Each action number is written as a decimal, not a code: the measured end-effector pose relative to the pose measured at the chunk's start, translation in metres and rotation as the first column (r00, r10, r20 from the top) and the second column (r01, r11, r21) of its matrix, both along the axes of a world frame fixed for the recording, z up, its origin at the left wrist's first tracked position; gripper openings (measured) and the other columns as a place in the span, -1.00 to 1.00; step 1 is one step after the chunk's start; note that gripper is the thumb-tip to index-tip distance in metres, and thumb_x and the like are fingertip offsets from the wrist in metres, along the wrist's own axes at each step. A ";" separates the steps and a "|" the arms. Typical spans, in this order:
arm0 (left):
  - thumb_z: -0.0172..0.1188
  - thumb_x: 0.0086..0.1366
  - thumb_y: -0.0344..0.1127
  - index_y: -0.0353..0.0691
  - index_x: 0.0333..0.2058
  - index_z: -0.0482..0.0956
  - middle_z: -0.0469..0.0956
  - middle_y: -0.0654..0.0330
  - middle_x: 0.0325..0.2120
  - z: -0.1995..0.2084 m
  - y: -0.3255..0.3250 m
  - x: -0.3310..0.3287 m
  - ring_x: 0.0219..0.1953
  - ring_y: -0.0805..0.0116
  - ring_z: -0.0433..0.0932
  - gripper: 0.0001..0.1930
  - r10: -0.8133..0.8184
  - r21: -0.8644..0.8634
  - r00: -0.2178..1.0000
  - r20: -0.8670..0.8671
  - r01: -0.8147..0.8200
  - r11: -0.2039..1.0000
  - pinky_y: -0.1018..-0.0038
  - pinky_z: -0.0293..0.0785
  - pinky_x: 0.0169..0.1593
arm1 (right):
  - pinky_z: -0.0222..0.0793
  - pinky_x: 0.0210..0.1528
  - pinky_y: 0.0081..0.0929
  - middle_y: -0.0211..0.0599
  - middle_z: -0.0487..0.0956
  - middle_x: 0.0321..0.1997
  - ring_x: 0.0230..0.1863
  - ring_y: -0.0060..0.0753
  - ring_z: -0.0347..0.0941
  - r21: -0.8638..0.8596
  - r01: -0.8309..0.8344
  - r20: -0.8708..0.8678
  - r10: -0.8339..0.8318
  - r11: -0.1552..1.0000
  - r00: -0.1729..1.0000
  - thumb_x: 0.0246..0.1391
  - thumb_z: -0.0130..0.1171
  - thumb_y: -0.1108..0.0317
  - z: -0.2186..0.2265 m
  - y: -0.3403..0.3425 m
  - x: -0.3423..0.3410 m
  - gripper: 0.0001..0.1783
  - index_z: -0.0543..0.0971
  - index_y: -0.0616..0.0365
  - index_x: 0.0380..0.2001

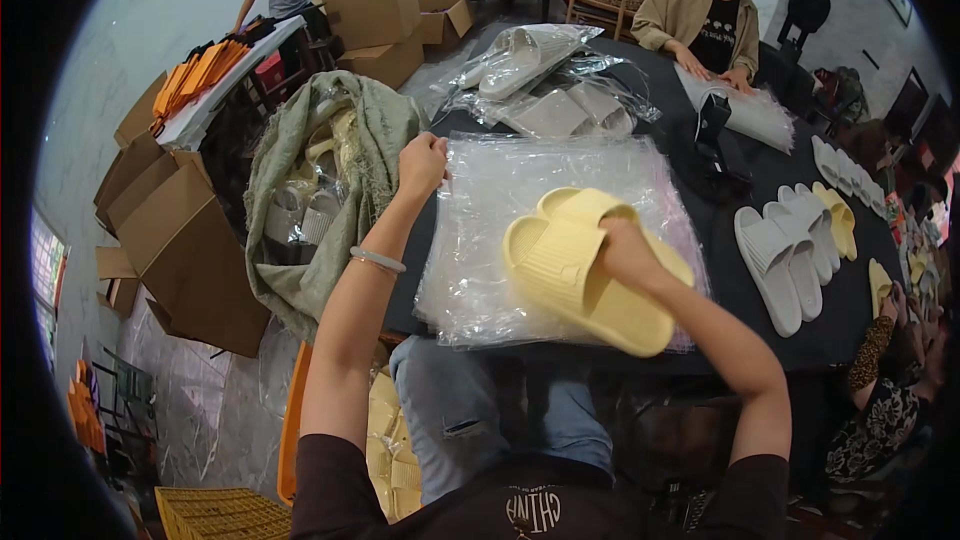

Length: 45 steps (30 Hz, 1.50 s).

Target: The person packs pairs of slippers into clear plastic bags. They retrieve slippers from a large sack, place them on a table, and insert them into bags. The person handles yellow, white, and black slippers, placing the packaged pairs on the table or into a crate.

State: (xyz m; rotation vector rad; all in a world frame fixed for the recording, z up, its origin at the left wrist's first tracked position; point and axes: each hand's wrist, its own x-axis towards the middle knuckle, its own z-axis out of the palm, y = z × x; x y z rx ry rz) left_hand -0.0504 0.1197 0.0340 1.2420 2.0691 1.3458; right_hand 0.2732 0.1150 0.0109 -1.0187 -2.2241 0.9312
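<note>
My right hand [630,255] is closed on a pair of pale yellow slide slippers [570,270], its fingers tucked inside the strap. The slippers are tilted above a stack of clear plastic bags [490,200] on the dark-covered table. At the stack's far left corner, my left hand [424,164] pinches the edge of a clear bag; its fingertips are partly hidden. A grey bangle [378,260] circles my left wrist.
Left of the table stands a green woven sack [265,190] with bagged slippers inside. Bagged grey slippers [560,110] lie at the back. Loose grey slippers [775,260] line the right side, near a black stand [715,140]. Across the table, a person [710,30] handles plastic bags.
</note>
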 end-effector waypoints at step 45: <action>0.09 0.24 -0.13 -0.43 0.13 0.24 0.22 -0.16 0.16 -0.041 -0.074 0.050 0.26 -0.02 0.14 -0.41 -0.318 -0.195 0.848 -0.424 0.257 0.946 0.15 0.09 0.26 | 0.39 -0.24 -0.29 0.09 0.58 -0.35 -0.24 0.05 0.53 0.202 0.387 -0.294 -0.321 0.900 0.900 -0.02 0.12 0.41 -0.023 0.080 0.005 -0.80 0.59 0.24 -0.32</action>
